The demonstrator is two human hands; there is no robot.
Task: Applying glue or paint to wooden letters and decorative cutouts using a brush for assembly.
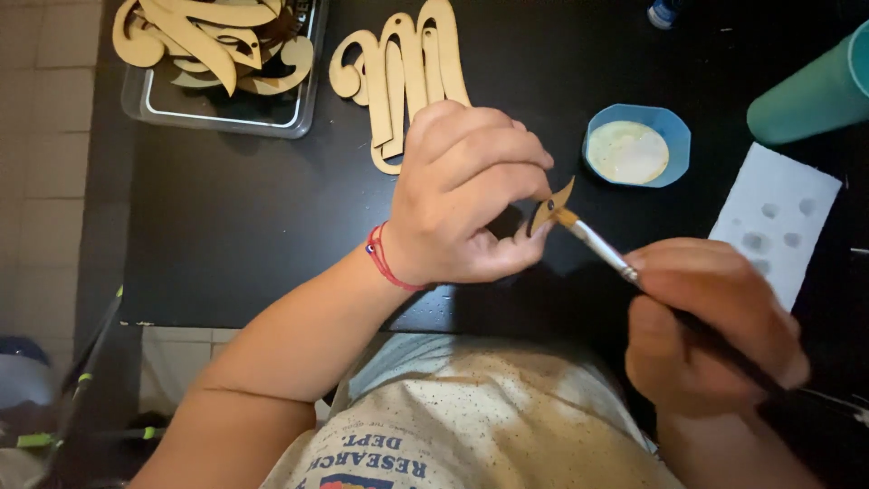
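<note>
Leftmost: tray of wooden cutouts, then a loose cutout on the black table. Centre: left hand, fingers pinched on a small wooden piece held above the table. Brush tip touches that piece; right hand grips the handle. Behind: blue dish of pale paint, white towel, teal cylinder.

Dim, warm overhead light; the black table swallows detail. The right hand looks motion-blurred, perhaps slightly out of focus. Edges darken.
</note>
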